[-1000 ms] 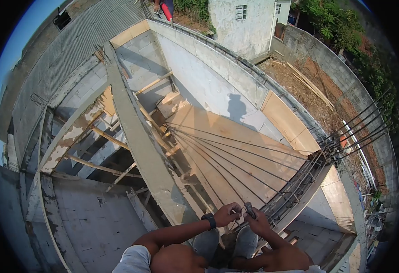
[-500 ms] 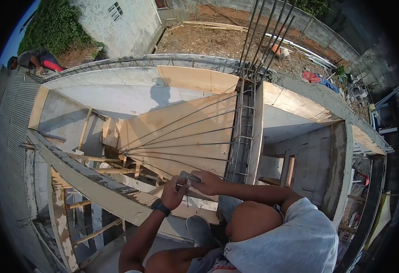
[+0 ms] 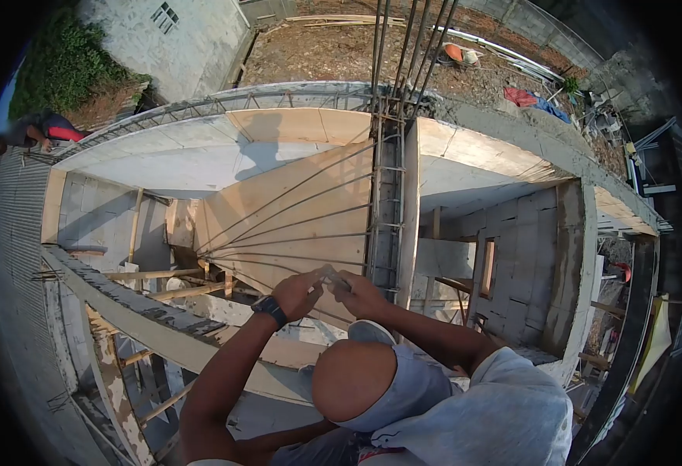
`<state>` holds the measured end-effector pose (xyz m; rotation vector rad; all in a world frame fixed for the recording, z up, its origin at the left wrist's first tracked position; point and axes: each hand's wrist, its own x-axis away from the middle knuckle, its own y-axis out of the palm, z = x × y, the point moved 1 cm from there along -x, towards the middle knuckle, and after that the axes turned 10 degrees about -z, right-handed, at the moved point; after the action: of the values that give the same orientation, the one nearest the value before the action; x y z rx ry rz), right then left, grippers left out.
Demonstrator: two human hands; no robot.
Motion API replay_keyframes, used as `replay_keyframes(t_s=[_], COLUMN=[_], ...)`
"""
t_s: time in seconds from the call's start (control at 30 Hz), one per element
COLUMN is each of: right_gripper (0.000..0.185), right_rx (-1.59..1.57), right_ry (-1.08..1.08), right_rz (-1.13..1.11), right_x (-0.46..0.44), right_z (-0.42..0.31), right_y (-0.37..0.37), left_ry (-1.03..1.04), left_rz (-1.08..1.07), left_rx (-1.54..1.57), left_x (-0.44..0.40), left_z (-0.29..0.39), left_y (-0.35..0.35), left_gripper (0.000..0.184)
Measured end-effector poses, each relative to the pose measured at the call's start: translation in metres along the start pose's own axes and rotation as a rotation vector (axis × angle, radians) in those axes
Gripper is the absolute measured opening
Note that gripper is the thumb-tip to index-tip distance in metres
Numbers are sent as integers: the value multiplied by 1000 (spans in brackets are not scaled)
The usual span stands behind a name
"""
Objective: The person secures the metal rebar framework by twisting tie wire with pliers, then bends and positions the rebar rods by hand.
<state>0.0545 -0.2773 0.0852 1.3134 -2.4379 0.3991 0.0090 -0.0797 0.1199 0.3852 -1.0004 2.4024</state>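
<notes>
A small grey object (image 3: 328, 272), too small to identify, sits between the person's two hands, above the lower edge of a sloping plywood panel (image 3: 259, 200). The right hand (image 3: 359, 295) is closed around it; the left hand (image 3: 297, 293) meets it with curled fingers, and whether these grip anything I cannot tell. On the plywood, several steel bars (image 3: 310, 240) already lie in a fan, close together at the far left end and spread apart at the right, where they reach a reinforcing cage (image 3: 388, 198). That cage looks assembled, with crosspieces along its length and upright bars (image 3: 376, 46) rising at its far end. No crosswise bars show over the fan, so the panel's steelwork seems only partly built; whether the crossings are tied is too fine to see. Farther out, at the upper left, a co-worker (image 3: 62, 128) bends beside the wall.
</notes>
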Motion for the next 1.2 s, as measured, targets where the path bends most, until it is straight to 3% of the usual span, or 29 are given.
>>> replay_keyframes(t_s=[0.13, 0.2, 0.4, 0.7, 0.9, 1.0, 1.2], right_gripper=[30, 27, 24, 29, 19, 16, 19], right_rx=[-76, -114, -227, -477, -336, -281, -92], right_ry=[46, 10, 10, 40, 234, 293, 530], right_rz=[69, 77, 97, 356, 240, 175, 280], right_x=[13, 14, -17, -43, -12, 17, 59], right_z=[-4, -6, 1, 9, 32, 25, 70], right_y=[-20, -27, -21, -3, -15, -15, 1], left_ry=[-61, -21, -275, -199, -174, -197, -17], left_rz=[-87, 5, 82, 349, 290, 275, 214], left_rx=[-49, -41, 133, 468, 561, 450, 348], left_x=[-41, -53, -50, -68, -100, -112, -144], left_z=[18, 22, 23, -27, -41, -39, -50], left_y=[2, -2, -17, 13, 26, 24, 3], left_gripper=[25, 22, 20, 19, 18, 17, 17])
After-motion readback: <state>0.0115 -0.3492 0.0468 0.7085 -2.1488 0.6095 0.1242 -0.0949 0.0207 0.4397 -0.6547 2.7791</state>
